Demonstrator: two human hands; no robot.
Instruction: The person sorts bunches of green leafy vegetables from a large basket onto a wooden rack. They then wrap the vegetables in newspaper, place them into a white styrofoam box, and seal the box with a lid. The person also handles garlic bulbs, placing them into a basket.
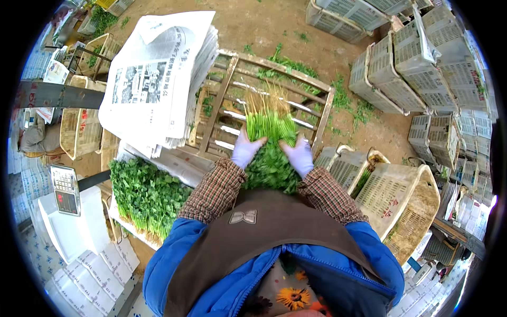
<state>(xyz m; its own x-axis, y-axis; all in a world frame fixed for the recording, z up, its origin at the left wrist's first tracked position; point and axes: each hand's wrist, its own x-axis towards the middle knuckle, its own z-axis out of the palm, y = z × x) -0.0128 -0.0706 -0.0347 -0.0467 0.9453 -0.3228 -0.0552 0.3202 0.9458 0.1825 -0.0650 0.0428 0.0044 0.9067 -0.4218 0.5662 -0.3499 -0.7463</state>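
Note:
A broad bunch of leafy greens with thin stems and pale roots, which look like coriander (271, 158), lies across my two hands before my apron. My left hand (247, 147), in a thin whitish glove, grips the stems on the left side, thumb on top. On the right side my right hand (296, 153), gloved the same way, holds the bunch with its thumb also over the stems. The roots point away from me and the leaves lie towards my body. Beneath the bunch is a slatted metal frame (233, 79); my fingers under the stems are hidden.
A thick stack of newspapers (154, 87) stands at the left of the frame. More bunched greens (148, 194) lie below it, near a digital scale (65, 190) and a white foam box (79, 222). Plastic crates (400, 194) stand close on my right, others (412, 67) are stacked beyond.

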